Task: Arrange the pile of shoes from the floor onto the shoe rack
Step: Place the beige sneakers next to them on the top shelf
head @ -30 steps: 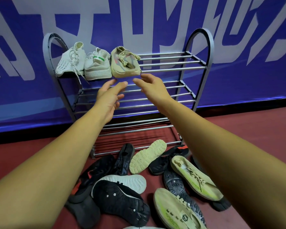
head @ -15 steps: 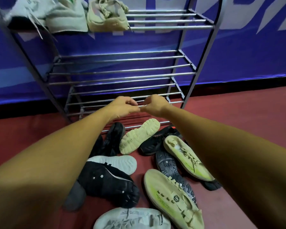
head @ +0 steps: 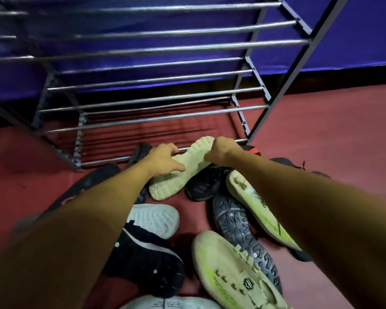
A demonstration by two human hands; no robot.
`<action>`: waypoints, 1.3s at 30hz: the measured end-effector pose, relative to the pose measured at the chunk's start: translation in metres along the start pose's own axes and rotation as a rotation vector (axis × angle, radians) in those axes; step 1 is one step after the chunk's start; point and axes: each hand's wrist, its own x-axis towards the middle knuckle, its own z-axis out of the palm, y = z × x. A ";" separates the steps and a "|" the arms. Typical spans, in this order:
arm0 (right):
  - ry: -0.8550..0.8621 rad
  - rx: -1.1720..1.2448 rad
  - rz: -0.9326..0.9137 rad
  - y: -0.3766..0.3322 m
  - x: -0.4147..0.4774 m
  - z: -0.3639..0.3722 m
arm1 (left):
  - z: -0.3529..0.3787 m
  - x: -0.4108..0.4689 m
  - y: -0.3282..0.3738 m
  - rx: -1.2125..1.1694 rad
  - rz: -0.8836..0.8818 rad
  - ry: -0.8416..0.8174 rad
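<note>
The beige shoe (head: 176, 181) is lying sole-up at the far edge of the pile of shoes (head: 236, 221). Its long axis is slanting from the floor (head: 321, 134) at near left up to the far right, where its raised end is leaning on the lowest front rail (head: 107, 159) of the shoe rack (head: 156, 118). The left hand (head: 163, 159) is gripping its middle, fingers curling over the far edge, and the right hand (head: 221, 150) is wrapping the raised end. With 2 holds along 1 axis, lifting it level looks easy. A black shoe (head: 201, 186) is lying just beside it.
</note>
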 end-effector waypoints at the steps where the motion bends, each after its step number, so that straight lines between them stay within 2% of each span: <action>1: 0.002 0.013 0.018 0.002 0.003 0.003 | 0.004 0.005 -0.002 0.035 -0.002 0.003; 5: 0.023 0.059 0.060 0.012 0.009 0.012 | 0.016 0.017 -0.002 0.108 -0.034 -0.022; 8: 0.024 0.073 0.014 0.016 0.009 0.022 | 0.025 0.017 0.001 0.273 -0.019 -0.049; 15: 0.064 0.114 -0.023 0.014 0.000 0.017 | 0.036 0.002 0.014 0.432 0.004 0.054; 21: 0.092 0.122 -0.112 0.001 -0.027 -0.012 | 0.008 -0.026 0.029 0.349 -0.058 0.065; 27: 0.137 0.088 -0.209 -0.013 -0.087 -0.049 | -0.033 -0.086 0.050 0.357 -0.028 0.086; 36: 0.366 0.190 -0.371 -0.039 -0.201 -0.127 | -0.102 -0.187 0.110 0.190 0.016 0.152; 39: 0.459 0.320 -0.399 -0.046 -0.232 -0.143 | -0.120 -0.220 0.128 0.118 0.044 0.194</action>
